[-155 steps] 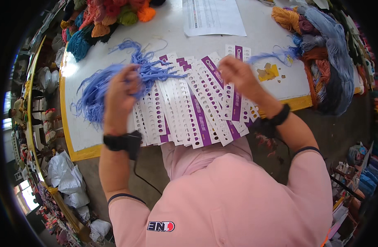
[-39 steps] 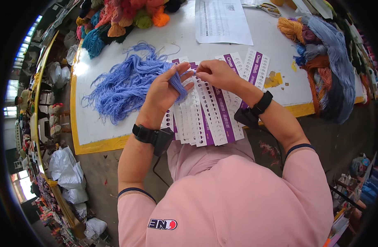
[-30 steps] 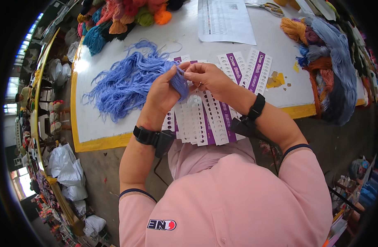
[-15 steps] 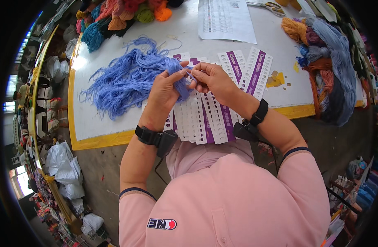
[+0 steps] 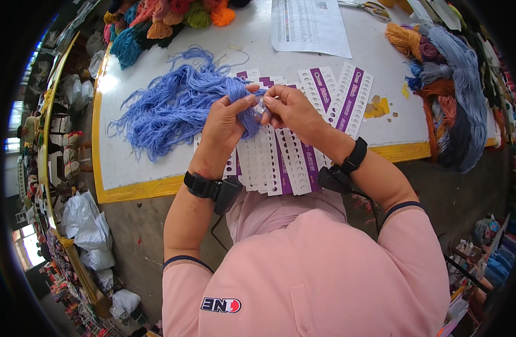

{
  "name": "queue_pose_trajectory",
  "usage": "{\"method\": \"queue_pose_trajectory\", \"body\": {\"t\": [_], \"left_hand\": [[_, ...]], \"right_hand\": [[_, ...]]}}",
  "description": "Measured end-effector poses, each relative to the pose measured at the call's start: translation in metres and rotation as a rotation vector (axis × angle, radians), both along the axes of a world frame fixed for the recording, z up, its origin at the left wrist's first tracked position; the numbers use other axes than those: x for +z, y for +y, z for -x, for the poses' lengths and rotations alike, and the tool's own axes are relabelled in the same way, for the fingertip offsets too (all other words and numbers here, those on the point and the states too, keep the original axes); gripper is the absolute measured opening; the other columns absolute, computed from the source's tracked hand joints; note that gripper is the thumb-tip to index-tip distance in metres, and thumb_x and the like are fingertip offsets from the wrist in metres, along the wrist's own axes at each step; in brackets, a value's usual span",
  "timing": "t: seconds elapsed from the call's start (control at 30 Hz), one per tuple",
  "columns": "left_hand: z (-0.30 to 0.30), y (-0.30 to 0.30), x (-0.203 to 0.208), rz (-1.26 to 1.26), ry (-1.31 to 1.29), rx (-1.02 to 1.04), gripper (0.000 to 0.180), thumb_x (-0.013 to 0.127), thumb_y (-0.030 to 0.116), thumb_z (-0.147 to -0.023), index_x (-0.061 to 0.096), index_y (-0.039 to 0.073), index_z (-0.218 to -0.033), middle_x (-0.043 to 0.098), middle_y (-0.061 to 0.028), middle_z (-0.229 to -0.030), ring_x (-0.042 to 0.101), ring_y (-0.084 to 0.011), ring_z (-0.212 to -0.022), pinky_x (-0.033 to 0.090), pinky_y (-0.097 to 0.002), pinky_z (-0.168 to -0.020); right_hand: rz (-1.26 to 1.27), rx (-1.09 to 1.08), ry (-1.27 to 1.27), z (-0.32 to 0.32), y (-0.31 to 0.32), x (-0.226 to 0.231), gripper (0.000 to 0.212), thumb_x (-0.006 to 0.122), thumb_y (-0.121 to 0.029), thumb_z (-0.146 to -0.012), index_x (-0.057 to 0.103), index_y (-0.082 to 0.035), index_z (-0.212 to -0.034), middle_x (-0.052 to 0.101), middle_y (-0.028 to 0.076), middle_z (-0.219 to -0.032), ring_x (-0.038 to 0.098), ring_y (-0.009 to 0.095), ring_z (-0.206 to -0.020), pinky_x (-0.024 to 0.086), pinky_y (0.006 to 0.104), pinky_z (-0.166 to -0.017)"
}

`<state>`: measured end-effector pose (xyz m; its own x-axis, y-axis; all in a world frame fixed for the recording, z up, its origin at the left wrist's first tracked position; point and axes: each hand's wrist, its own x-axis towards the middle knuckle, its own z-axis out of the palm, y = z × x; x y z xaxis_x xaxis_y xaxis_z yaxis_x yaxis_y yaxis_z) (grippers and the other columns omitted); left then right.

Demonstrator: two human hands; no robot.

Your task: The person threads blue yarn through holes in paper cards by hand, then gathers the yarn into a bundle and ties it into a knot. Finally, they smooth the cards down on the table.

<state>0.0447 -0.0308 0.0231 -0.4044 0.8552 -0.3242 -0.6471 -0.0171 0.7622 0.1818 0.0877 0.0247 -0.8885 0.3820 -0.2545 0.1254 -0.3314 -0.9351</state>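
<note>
A large loose bundle of blue embroidery thread (image 5: 176,106) lies on the table at the left, its strands trailing to the far edge of the pile. My left hand (image 5: 231,117) is closed around the bundle's right end, thumb on top. Close beside it, my right hand (image 5: 286,108) is pinched at the thread by the left fingertips; the exact strands between its fingers are too small to make out. Beneath both hands are several white cards (image 5: 294,160) with purple bands and rows of punched holes, fanned toward the table's near edge. More such cards (image 5: 351,104) lie to the right.
The white table (image 5: 140,174) has a yellow border. Coloured yarn skeins (image 5: 173,17) are heaped at the far left, and others (image 5: 455,95) hang over the right edge. A printed sheet (image 5: 308,28) and scissors (image 5: 370,8) lie at the back. White plastic bags (image 5: 86,224) stand off to the left.
Both hands stay in nearly the same place. The right fingers have shifted slightly at the thread beside the left hand.
</note>
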Motion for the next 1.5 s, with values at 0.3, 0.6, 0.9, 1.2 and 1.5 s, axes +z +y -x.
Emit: {"method": "queue_pose_trajectory", "body": {"t": [0.3,0.6,0.9,1.2,1.5], "left_hand": [[0.0,0.0,0.002,-0.022,0.013,-0.028,0.03,0.062,0.004,-0.089,0.059,-0.003,-0.119,0.064,-0.0069,-0.096,0.062,-0.0147,-0.087,0.053,-0.0297,-0.071],[0.001,0.001,0.0,-0.006,-0.008,-0.043,0.032,0.062,0.004,-0.089,0.058,-0.004,-0.12,0.064,-0.0097,-0.102,0.063,-0.0162,-0.091,0.054,-0.0295,-0.075],[0.016,-0.003,-0.004,0.004,-0.091,-0.023,0.028,0.064,0.007,-0.089,0.06,-0.006,-0.113,0.066,-0.008,-0.09,0.064,-0.02,-0.09,0.051,-0.0313,-0.086],[0.168,-0.068,0.023,-0.508,-0.26,0.284,0.039,0.051,0.009,-0.096,0.041,-0.015,-0.125,0.046,-0.007,-0.085,0.035,-0.0084,-0.061,0.032,-0.0202,-0.052],[0.404,-0.273,0.021,-0.114,0.16,1.0,0.019,0.04,0.012,-0.098,0.048,-0.001,-0.086,0.034,-0.0002,-0.065,0.029,-0.0094,-0.051,0.023,-0.0232,-0.047]], "right_hand": [[-0.016,0.0,0.019,0.0,0.002,-0.006,0.014,0.048,-0.018,-0.101,0.054,-0.007,-0.095,0.063,0.003,-0.073,0.053,0.004,-0.057,0.044,0.0161,-0.053],[-0.109,0.013,-0.004,0.002,0.002,-0.006,0.014,0.058,-0.02,-0.096,0.058,-0.006,-0.097,0.062,0.002,-0.075,0.053,0.004,-0.06,0.043,0.0176,-0.056],[0.183,-0.078,0.033,0.005,-0.001,-0.008,0.011,0.061,-0.014,-0.092,0.061,-0.003,-0.092,0.061,0.001,-0.081,0.052,0.005,-0.067,0.043,0.0195,-0.061],[-0.25,0.112,-0.037,-0.046,0.06,0.025,0.019,0.054,-0.017,-0.095,0.065,-0.004,-0.089,0.056,0.002,-0.075,0.053,0.01,-0.072,0.047,0.0258,-0.073],[0.448,-0.504,0.752,-0.192,0.239,0.052,0.012,0.051,0.007,-0.084,0.048,-0.003,-0.077,0.039,0.002,-0.068,0.039,0.013,-0.058,0.038,0.025,-0.059]]}}
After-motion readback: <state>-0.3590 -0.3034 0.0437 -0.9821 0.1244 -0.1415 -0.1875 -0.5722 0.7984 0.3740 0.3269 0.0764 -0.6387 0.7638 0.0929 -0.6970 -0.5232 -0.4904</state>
